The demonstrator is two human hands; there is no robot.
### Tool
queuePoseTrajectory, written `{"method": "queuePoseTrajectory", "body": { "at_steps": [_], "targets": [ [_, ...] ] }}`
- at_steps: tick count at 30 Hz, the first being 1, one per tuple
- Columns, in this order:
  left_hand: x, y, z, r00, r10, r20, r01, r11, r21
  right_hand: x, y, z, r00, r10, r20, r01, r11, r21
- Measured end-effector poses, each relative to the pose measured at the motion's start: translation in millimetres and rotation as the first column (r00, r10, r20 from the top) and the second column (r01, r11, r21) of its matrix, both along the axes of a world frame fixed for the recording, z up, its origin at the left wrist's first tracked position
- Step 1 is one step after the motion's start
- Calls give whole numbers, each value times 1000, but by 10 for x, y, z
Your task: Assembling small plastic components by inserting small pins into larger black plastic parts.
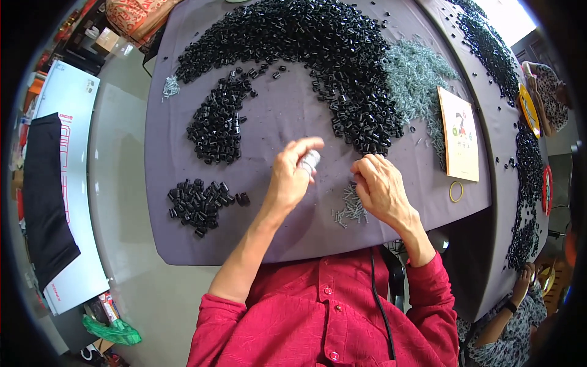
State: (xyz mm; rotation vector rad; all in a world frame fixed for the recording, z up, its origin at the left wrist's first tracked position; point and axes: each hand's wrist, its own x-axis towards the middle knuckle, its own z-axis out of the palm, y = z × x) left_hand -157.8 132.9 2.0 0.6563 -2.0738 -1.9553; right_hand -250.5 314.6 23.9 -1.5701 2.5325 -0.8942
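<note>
My left hand [290,174] is raised over the middle of the table, its fingers curled inward. Something whitish, like a wrap, covers one digit; whatever lies inside the curl is hidden. To its right, my right hand [382,188] has its fingertips pinched together at the near end of a large heap of black cylindrical caps [361,116]. I cannot make out what the pinch holds. Just beside and below that hand lie loose small grey screws [351,207]. Two smaller piles of black caps [215,125] and black pieces [199,205] sit to the left.
A big spread of grey screws [419,76] adjoins the heap at right. An orange-white booklet [460,137] and a yellow ring [456,191] lie near the right edge. Another table [489,269] bears more black pieces; a person's hand [524,282] is there. A white box [76,183] stands left.
</note>
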Motion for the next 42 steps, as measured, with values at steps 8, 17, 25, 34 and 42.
{"method": "queuePoseTrajectory", "body": {
  "at_steps": [8, 17, 25, 34, 42],
  "targets": [
    [325, 230, -98, 1000, 7, -9, -1, 842, 540, 133, -162, -4, 986, -25, 163, 47, 990, -134],
    [339, 269, -5, 998, -32, -50, 51, 885, 463, 284, -288, 67, 851, -24, 524, 142, 972, -186],
    [298, 267, -86, 998, 67, -18, -47, 834, 549, 229, -185, 30, 958, -15, 286, 49, 993, -112],
    [352, 288, -58, 998, 57, 3, -44, 738, 673, 294, -235, 64, 909, 16, 416, 74, 977, -199],
    [419, 218, -51, 993, 84, -88, 28, 548, 836, 495, -202, 43, 823, -65, 564, 224, 950, -216]
  ]
}}
